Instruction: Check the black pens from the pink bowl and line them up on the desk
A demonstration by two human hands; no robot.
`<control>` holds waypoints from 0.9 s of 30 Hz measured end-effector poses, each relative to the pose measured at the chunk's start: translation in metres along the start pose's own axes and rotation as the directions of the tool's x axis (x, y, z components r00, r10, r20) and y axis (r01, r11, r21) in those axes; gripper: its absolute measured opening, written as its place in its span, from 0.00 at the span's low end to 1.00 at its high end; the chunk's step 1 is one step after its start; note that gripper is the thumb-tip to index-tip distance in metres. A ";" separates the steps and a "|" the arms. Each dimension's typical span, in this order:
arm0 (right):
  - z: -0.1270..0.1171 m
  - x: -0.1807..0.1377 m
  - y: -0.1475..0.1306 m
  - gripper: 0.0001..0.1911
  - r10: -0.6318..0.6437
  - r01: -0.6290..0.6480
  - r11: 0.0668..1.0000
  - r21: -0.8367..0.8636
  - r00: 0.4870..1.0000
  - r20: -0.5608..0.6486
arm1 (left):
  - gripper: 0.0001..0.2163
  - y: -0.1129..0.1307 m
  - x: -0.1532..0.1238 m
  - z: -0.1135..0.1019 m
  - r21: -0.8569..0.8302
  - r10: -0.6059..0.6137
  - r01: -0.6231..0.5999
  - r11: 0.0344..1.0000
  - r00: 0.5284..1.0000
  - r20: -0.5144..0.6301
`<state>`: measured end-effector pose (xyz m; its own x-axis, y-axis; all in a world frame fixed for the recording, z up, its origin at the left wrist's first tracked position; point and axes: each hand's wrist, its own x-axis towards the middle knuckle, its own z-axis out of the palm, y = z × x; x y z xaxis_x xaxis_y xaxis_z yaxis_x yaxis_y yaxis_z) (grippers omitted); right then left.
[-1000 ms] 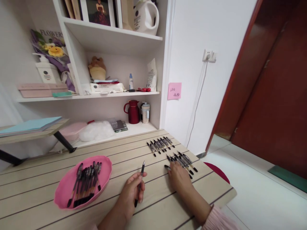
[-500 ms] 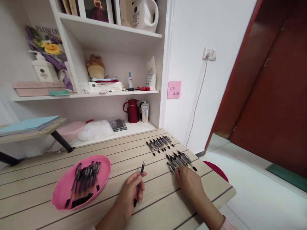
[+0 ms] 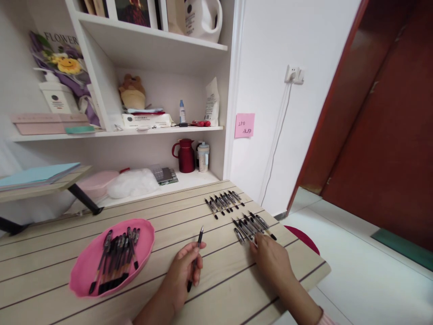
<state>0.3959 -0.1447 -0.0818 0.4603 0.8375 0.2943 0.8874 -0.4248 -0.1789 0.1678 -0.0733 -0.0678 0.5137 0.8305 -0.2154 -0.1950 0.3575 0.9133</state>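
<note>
A slatted wooden tabletop [image 3: 223, 289] is shown from above, with both hands of one person at its near edge. A single black pen [image 3: 195, 259] is gripped in the left hand [image 3: 182, 273], its tip pointing away from the body and its rear end projecting below the palm. The right hand [image 3: 270, 262] is laid flat, fingers relaxed and closed on nothing, its fingertips touching the near row of pens [image 3: 252, 225]; a far row of pens [image 3: 223, 204] is set out just beyond it. A pink tray [image 3: 144, 239] holding a loose heap of unsorted pens [image 3: 117, 259] is seen well to the left. White shelves [image 3: 152, 131] with a red jug [image 3: 185, 155] stand behind, and a pink note [image 3: 244, 125] is fixed to the wall. The alignment in hand is judged best done with light, even pressure from the fingertips, so that the pens are squared parallel without being rolled. The held pen is best added at the row's open end, in the same orientation.
</note>
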 end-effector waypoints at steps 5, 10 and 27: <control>-0.015 -0.005 -0.031 0.10 -0.015 -0.016 0.865 0.501 0.998 0.058 | 0.11 -0.002 -0.003 0.005 0.033 -0.001 -0.001 0.999 0.999 0.052; -0.019 -0.011 -0.090 0.13 -0.107 -0.271 0.162 0.949 0.951 0.290 | 0.10 -0.012 -0.006 0.008 0.037 0.016 -0.022 0.999 0.989 0.150; -0.018 -0.014 -0.111 0.18 -0.215 -0.395 -0.280 0.875 0.914 0.344 | 0.12 -0.008 -0.009 0.010 0.003 -0.029 0.029 1.000 0.972 0.231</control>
<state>0.2908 -0.1157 -0.0489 0.2219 0.9750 -0.0154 -0.4522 0.0889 -0.8875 0.1726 -0.0879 -0.0700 0.6985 0.6983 -0.1561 -0.1777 0.3806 0.9075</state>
